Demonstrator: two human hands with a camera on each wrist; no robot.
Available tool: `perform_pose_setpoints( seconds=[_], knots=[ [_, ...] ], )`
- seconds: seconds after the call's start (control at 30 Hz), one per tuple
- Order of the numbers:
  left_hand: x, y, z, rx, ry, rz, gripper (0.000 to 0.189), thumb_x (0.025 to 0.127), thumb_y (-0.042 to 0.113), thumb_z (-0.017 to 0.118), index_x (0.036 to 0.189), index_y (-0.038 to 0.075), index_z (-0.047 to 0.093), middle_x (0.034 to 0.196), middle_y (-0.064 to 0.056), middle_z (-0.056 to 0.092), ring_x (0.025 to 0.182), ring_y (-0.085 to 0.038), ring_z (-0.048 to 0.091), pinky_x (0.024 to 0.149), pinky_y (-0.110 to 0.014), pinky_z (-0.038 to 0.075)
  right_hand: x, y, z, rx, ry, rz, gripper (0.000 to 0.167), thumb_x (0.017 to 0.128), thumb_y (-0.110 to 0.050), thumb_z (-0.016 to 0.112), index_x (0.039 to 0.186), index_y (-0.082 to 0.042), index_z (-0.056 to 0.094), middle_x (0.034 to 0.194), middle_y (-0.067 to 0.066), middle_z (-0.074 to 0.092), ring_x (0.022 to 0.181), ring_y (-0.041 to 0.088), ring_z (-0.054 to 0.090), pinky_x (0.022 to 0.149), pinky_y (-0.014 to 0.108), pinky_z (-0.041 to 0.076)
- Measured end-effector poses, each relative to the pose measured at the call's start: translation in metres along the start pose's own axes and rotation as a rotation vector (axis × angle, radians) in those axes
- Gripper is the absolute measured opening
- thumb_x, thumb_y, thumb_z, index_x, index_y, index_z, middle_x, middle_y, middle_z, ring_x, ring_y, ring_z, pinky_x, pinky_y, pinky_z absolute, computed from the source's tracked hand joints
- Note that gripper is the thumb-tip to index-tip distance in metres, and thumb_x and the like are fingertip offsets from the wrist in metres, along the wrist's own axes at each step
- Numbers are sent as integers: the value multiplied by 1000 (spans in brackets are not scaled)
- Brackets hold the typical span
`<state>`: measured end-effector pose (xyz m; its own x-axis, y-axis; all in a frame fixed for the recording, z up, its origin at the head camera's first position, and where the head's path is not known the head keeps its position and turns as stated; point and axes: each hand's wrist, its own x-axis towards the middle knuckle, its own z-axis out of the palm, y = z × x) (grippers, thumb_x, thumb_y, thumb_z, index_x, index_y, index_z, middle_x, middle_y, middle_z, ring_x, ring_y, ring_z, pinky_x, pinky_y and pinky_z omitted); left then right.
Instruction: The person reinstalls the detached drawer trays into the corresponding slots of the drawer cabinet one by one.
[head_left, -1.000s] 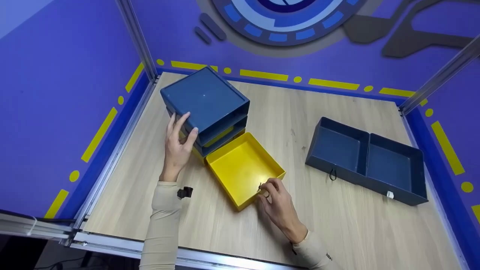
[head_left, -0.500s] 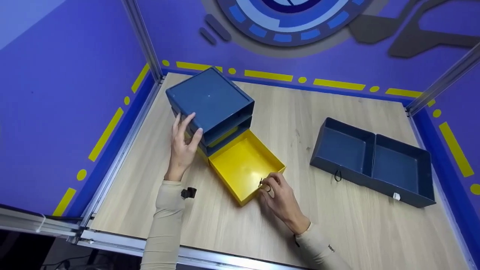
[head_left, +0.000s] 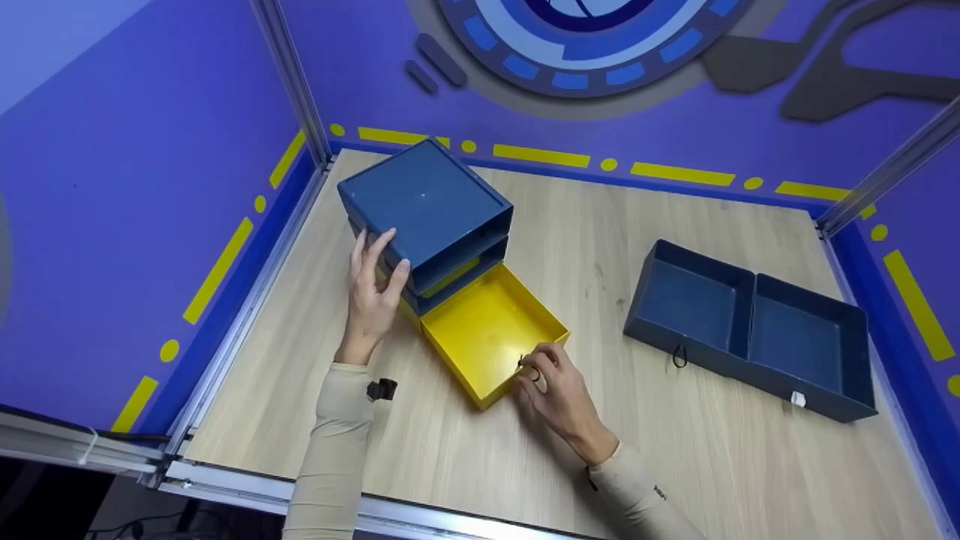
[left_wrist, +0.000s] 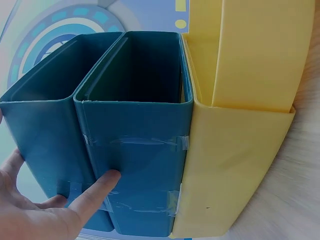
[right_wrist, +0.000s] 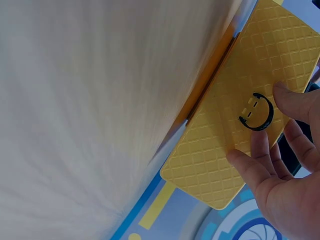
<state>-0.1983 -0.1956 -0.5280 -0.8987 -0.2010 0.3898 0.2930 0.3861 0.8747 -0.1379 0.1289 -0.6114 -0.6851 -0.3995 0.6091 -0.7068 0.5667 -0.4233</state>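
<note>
A cabinet of stacked open-fronted shells stands at the back left: two dark blue shells (head_left: 424, 199) above a yellow shell (left_wrist: 235, 165). My left hand (head_left: 371, 300) rests against its left side, with fingertips over the top edge and the thumb on the second blue shell. A yellow drawer (head_left: 487, 337) juts out of the bottom shell toward me. At its front my right hand (head_left: 555, 390) touches the panel, fingers spread around a black loop handle (right_wrist: 270, 117). In the right wrist view the panel has a raised diamond grid; some fingers are partly hidden.
Two dark blue drawers (head_left: 690, 300) stand side by side on the right of the wooden table (head_left: 600, 247). One has a black loop, the other a white knob (head_left: 798, 399). A metal rail (head_left: 225, 487) edges the table's front; blue walls (head_left: 562, 127) enclose it.
The yellow drawer has slid a little further into the bottom shell, with my right hand moving along with it. My left hand stays on the cabinet. The head view has shifted slightly.
</note>
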Motion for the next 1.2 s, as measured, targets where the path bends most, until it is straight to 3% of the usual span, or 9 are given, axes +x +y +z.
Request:
perform_pose_setpoints(
  seconds=[0.27, 0.57, 0.8, 1.03, 1.2],
  knots=[
    [0, -1, 1, 9, 3, -1, 52, 107, 31, 62, 158, 28, 53, 178, -15, 17, 164, -40, 21, 124, -72, 26, 0, 1, 2, -5, 5, 2, 35, 77, 4, 92, 103, -4, 70, 111, 12, 62, 95, 20, 68, 75, 34, 60],
    [-1, -3, 1, 3, 8, -9, 52, 106, 32, 62, 158, 29, 53, 178, -14, 16, 164, -41, 20, 122, -74, 28, -1, -1, 1, -18, -57, 15, 28, 82, -2, 90, 102, -6, 70, 110, 11, 62, 90, 18, 67, 73, 31, 59],
    [-1, -1, 3, -12, 4, -4, 52, 106, 32, 63, 158, 29, 53, 178, -13, 16, 163, -40, 21, 122, -74, 27, -4, -7, -4, -79, -64, 26, 30, 83, -9, 91, 107, -8, 72, 120, 17, 61, 96, 25, 72, 71, 36, 61],
    [-2, -3, 2, -7, 11, 38, 53, 106, 27, 62, 158, 24, 53, 177, -18, 16, 163, -40, 20, 124, -72, 25, -8, -14, -7, -126, -67, 38, 26, 85, -11, 90, 105, -11, 73, 112, 9, 61, 84, 16, 66, 66, 30, 57],
    [-1, -5, 2, -7, 13, 46, 53, 106, 27, 62, 158, 22, 53, 177, -19, 17, 163, -41, 21, 124, -72, 25, -4, -14, -5, -137, -83, 61, 30, 85, -8, 90, 109, -9, 72, 116, 11, 63, 92, 19, 70, 70, 33, 59]
  ],
)
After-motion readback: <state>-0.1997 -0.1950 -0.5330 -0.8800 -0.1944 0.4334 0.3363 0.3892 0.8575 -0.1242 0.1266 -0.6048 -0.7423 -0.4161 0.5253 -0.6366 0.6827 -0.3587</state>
